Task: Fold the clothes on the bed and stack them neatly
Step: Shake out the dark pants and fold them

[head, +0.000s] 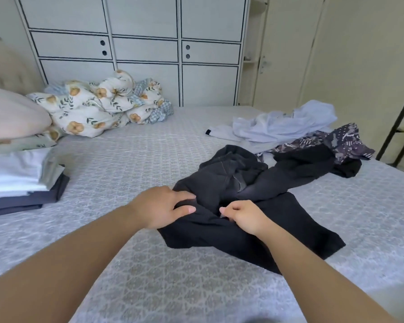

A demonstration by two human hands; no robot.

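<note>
A crumpled black garment [243, 183] lies spread on the grey patterned bed [126, 164] in front of me. My left hand [159, 208] pinches a fold of its near edge between thumb and fingers. My right hand [245, 217] grips the same edge just to the right, fingers curled into the cloth. Behind it lie unfolded clothes: a pale blue shirt [282, 124] and a dark patterned piece [336, 141]. A stack of folded clothes [21, 180], white on top and dark below, sits at the left.
A floral quilt [98, 106] is bunched at the far left by a pink pillow [12, 113]. White cupboards [145, 47] stand behind the bed. A dark metal frame [399, 127] stands off the right edge. Bare bed surface lies between the stack and the black garment.
</note>
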